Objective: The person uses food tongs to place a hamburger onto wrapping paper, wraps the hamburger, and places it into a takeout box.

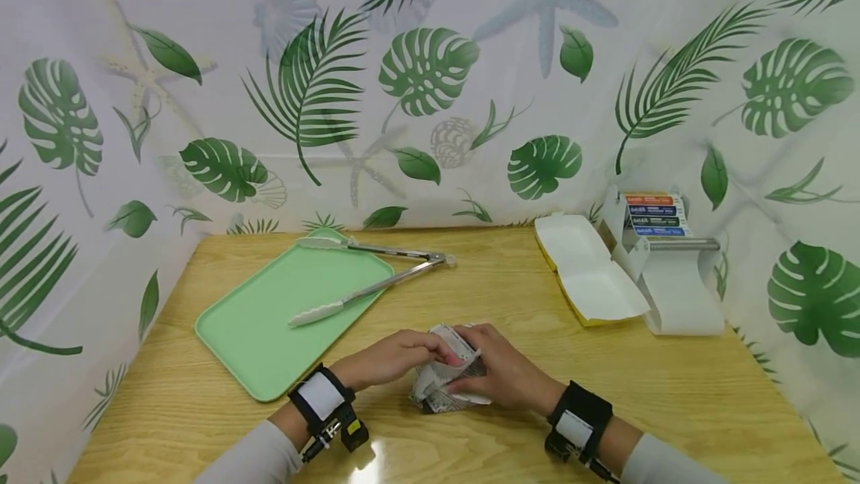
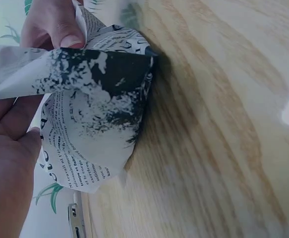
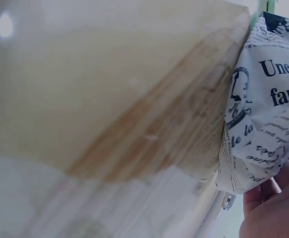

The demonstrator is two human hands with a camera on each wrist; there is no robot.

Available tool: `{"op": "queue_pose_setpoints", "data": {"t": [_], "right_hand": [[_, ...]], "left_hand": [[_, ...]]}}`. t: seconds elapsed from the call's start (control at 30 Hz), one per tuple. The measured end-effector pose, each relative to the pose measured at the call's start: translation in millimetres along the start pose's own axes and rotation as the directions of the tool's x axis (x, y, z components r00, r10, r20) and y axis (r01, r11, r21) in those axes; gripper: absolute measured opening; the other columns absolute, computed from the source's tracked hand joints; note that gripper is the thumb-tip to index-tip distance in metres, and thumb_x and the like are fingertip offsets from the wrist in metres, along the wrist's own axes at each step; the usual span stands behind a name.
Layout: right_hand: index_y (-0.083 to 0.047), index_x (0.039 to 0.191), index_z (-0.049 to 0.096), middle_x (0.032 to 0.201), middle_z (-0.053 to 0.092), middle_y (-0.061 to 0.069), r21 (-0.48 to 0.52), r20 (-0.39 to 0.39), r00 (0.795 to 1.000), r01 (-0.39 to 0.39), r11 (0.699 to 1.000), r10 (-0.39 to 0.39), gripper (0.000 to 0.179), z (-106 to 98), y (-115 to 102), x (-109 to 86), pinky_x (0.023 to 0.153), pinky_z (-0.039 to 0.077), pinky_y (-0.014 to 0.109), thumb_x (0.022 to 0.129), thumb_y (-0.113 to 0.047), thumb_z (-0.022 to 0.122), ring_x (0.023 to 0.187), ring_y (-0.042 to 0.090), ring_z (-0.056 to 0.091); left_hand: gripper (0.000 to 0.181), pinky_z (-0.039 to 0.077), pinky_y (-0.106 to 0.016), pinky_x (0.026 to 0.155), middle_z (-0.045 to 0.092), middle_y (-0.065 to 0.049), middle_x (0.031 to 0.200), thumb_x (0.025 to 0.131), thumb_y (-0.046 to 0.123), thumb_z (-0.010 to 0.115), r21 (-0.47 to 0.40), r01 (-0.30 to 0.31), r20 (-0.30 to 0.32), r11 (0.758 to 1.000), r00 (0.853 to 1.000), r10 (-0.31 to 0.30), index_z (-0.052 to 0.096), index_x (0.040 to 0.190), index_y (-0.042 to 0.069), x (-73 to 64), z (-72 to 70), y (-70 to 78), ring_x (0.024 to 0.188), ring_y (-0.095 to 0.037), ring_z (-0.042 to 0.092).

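Note:
Both hands hold a bundle of newsprint-patterned wrapping paper [image 1: 437,387] near the front middle of the table. The left hand [image 1: 403,355] has its fingers at the paper's upper fold, where a pinkish bit shows between the hands. From the other side, the right hand [image 1: 507,372] grips the bundle, its thumb along the near face. In the left wrist view a dark-printed flap of the paper [image 2: 104,89] is folded over, with the left hand [image 2: 8,163] at its end. The right wrist view shows the right hand [image 3: 278,203] under the paper's lower edge [image 3: 253,163]. What the paper encloses is hidden.
Left of the hands lies a green tray [image 1: 269,349], with spread metal tongs [image 1: 393,278] partly across it. At the back right an opened yellow box with a white inside [image 1: 591,271] lies beside a white dispenser [image 1: 678,282] holding several coloured packs. A leaf-patterned curtain [image 1: 430,133] surrounds the table.

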State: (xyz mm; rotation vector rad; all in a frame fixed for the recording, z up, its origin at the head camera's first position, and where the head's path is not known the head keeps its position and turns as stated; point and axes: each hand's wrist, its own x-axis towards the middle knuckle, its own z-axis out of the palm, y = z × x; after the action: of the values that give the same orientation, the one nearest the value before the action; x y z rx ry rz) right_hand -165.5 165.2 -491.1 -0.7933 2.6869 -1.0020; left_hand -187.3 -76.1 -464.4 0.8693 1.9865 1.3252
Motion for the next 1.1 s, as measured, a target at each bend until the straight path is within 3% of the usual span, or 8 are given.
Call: {"op": "queue_pose_setpoints", "data": {"t": [0.2,0.3,0.4,0.5,0.7,0.8,0.9,1.1], "right_hand": [[-0.017,0.153,0.046,0.144,0.061,0.006,-0.006,-0.069,0.995,0.076,0.997,-0.076,0.069,-5,1,-5.0,0.100,0.055,0.042,0.091,-0.028,0.076,0.128,0.026,0.062],[-0.017,0.133,0.062,0.140,0.065,0.008,-0.018,-0.143,0.978,0.148,0.989,-0.149,0.045,-6,4,-6.6,0.100,0.056,0.044,0.091,-0.014,0.076,0.128,0.028,0.064],[-0.018,0.105,0.066,0.133,0.070,0.010,-0.061,-0.203,0.953,0.216,0.974,-0.224,0.024,-6,9,-7.7,0.098,0.057,0.045,0.089,-0.003,0.074,0.124,0.030,0.067],[-0.019,0.093,0.063,0.128,0.072,0.012,-0.105,-0.227,0.937,0.249,0.963,-0.267,0.024,-6,14,-7.9,0.096,0.058,0.045,0.088,0.002,0.073,0.120,0.030,0.069],[-0.018,0.095,0.065,0.129,0.071,0.013,-0.087,-0.225,0.940,0.241,0.967,-0.255,0.023,-5,18,-7.8,0.095,0.059,0.045,0.090,0.005,0.069,0.120,0.032,0.069],[-0.019,0.096,0.066,0.129,0.071,0.012,-0.045,-0.225,0.953,0.200,0.979,-0.205,0.025,-5,16,-8.2,0.096,0.058,0.045,0.093,0.006,0.064,0.121,0.032,0.068],[-0.022,0.094,0.068,0.129,0.071,0.009,0.006,-0.215,0.968,0.135,0.991,-0.131,0.029,-5,14,-8.9,0.100,0.056,0.047,0.094,0.005,0.056,0.124,0.030,0.067],[-0.020,0.101,0.069,0.134,0.068,0.006,0.058,-0.162,0.984,0.085,0.995,-0.075,0.011,-7,10,-10.1,0.107,0.050,0.050,0.102,-0.018,0.058,0.129,0.028,0.063]], "left_hand": [[0.032,0.048,-0.030,0.106,0.056,-0.008,0.148,0.101,0.016,0.052,-0.024,0.042,0.025,0.999,0.999,-0.041,0.057,0.133,0.015,-2.5,5.2,-2.9,0.141,-0.025,0.053],[0.027,0.047,-0.032,0.108,0.058,-0.006,0.146,0.103,0.018,0.051,0.006,0.020,0.020,1.000,1.000,-0.020,0.059,0.129,0.014,-4.3,6.7,-4.2,0.141,-0.024,0.053],[0.029,0.035,-0.035,0.123,0.062,-0.004,0.145,0.107,0.015,0.041,0.032,-0.035,0.009,0.999,0.999,0.035,0.067,0.121,0.013,-5.2,6.2,-5.7,0.145,-0.023,0.049],[0.037,0.024,-0.037,0.129,0.066,-0.001,0.141,0.104,0.004,0.040,0.108,-0.119,-0.026,0.987,0.992,0.123,0.074,0.114,0.014,-4.8,3.5,-9.3,0.144,-0.019,0.051],[0.028,0.044,-0.043,0.118,0.069,0.000,0.132,0.099,0.003,0.061,0.403,-0.233,-0.073,0.885,0.956,0.285,0.079,0.114,0.019,-4.6,0.2,-18.8,0.132,-0.020,0.059],[0.021,0.039,-0.044,0.120,0.062,0.002,0.141,0.095,0.019,0.071,0.446,-0.195,-0.065,0.874,0.967,0.248,0.078,0.115,0.023,-4.3,3.2,-21.2,0.136,-0.020,0.053],[0.036,0.038,-0.043,0.121,0.052,0.003,0.151,0.091,0.035,0.075,0.511,-0.138,-0.043,0.848,0.982,0.185,0.071,0.126,0.023,-2.7,9.8,-22.2,0.143,-0.019,0.044],[0.089,0.024,-0.046,0.129,0.033,0.000,0.167,0.091,0.054,0.069,0.666,-0.052,-0.041,0.744,0.993,0.106,0.030,0.160,0.016,-1.2,22.0,-22.4,0.159,-0.023,0.025]]}}
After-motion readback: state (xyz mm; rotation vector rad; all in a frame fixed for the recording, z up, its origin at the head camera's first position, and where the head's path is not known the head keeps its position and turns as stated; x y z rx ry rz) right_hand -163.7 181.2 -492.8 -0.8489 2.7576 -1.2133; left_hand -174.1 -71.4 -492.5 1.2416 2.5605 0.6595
